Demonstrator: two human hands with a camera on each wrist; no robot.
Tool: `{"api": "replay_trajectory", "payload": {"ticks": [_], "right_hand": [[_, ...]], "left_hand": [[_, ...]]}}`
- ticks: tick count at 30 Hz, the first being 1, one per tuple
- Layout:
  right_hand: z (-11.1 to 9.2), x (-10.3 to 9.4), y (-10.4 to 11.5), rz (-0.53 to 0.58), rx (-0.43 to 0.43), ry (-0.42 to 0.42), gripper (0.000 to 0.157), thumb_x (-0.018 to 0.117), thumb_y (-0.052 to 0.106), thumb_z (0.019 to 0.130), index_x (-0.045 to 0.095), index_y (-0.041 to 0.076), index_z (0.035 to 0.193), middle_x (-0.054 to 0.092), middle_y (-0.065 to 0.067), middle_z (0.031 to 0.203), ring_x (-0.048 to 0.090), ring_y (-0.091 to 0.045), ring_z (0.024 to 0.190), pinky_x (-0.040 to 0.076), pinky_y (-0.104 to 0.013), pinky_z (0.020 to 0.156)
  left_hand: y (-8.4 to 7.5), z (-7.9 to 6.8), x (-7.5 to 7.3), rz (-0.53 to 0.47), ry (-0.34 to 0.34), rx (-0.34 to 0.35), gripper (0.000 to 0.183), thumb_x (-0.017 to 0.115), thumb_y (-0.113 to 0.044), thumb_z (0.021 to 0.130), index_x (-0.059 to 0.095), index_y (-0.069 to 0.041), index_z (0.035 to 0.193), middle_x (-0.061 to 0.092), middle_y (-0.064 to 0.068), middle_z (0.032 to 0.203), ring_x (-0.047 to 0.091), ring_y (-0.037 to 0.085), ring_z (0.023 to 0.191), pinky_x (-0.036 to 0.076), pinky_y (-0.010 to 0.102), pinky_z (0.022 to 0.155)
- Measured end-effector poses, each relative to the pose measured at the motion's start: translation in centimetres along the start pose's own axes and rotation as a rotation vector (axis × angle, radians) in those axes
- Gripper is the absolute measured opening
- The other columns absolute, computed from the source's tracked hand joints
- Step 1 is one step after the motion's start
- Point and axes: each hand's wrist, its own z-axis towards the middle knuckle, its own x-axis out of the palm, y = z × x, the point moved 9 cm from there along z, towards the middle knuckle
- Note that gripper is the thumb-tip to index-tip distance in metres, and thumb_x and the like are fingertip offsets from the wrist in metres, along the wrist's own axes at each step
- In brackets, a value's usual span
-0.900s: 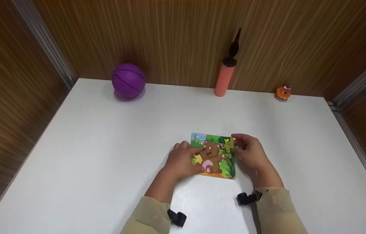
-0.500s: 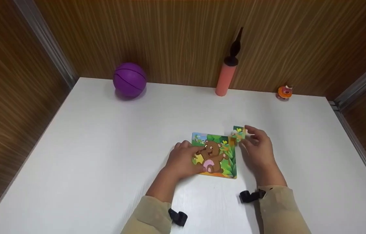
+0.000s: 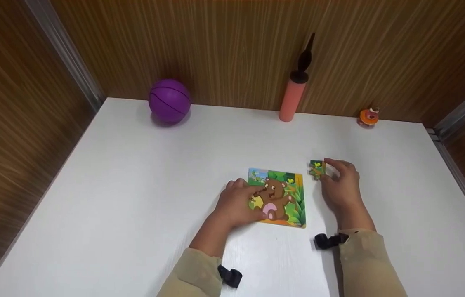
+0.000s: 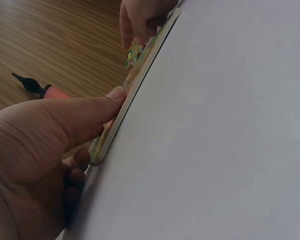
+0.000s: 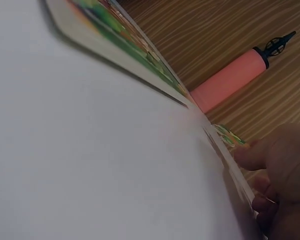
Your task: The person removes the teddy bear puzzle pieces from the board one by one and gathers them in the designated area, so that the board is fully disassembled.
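A square bear jigsaw puzzle (image 3: 284, 200) in its flat board lies on the white table. My left hand (image 3: 238, 202) holds its left side, with index finger and thumb over the picture; in the left wrist view the thumb (image 4: 117, 93) rests on the top near the edge and other fingers curl at the corner. To the right of the board, my right hand (image 3: 341, 185) pinches a small green jigsaw piece (image 3: 317, 169) with a yellow mark by its right edge. The board's upper right corner shows a bare spot with a printed picture. The right wrist view shows the piece (image 5: 229, 135) at the fingertips.
Along the back of the table are a purple ball (image 3: 169, 101), a pink hand pump (image 3: 292, 101) with a black nozzle, and a small orange and pink figurine (image 3: 368, 117). Wood-grain panels (image 3: 215, 49) stand behind the table and at both sides.
My right hand has lifted the corner piece out of the puzzle and moved it right, away from the board. The left hand stays on the board.
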Motion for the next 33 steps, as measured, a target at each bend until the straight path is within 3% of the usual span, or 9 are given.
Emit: {"api": "replay_trajectory", "payload": {"ticks": [13,18,28,33], "right_hand": [[0.39,-0.22,0.76,-0.138,-0.093,0.022,0.045,0.063,0.003,0.098,0.061,-0.003,0.143,0.034,-0.034,0.158,0.026,-0.054,0.147,0.026,-0.066,0.120],[-0.01,-0.11,0.44,-0.128,-0.066,0.029,0.046,0.067,0.008,0.098,0.061,-0.001,0.143,0.033,-0.031,0.160,0.025,-0.052,0.149,0.025,-0.065,0.121],[-0.27,0.09,0.11,-0.136,-0.015,-0.007,0.040,0.070,0.014,0.099,0.070,-0.002,0.135,0.037,-0.024,0.160,0.028,-0.046,0.149,0.037,-0.060,0.117],[-0.51,0.12,0.24,-0.088,0.017,-0.011,0.042,0.073,0.021,0.099,0.069,0.000,0.135,0.034,-0.021,0.163,0.029,-0.043,0.150,0.039,-0.056,0.118]], "left_hand": [[-0.22,-0.33,-0.66,-0.029,-0.050,0.024,0.074,0.094,-0.042,0.076,0.070,-0.017,0.141,0.056,0.000,0.109,0.050,0.022,0.109,0.047,0.038,0.095],[-0.19,-0.40,-0.47,-0.028,-0.046,0.028,0.075,0.094,-0.043,0.076,0.070,-0.017,0.141,0.055,0.000,0.107,0.049,0.021,0.107,0.047,0.037,0.093],[-0.19,-0.26,-0.29,-0.015,-0.043,0.021,0.078,0.095,-0.044,0.074,0.069,-0.019,0.143,0.053,-0.001,0.105,0.049,0.021,0.107,0.047,0.037,0.093],[-0.08,-0.40,-0.27,-0.016,-0.042,0.023,0.081,0.095,-0.045,0.074,0.067,-0.018,0.145,0.052,-0.002,0.104,0.049,0.021,0.107,0.047,0.037,0.092]]}}
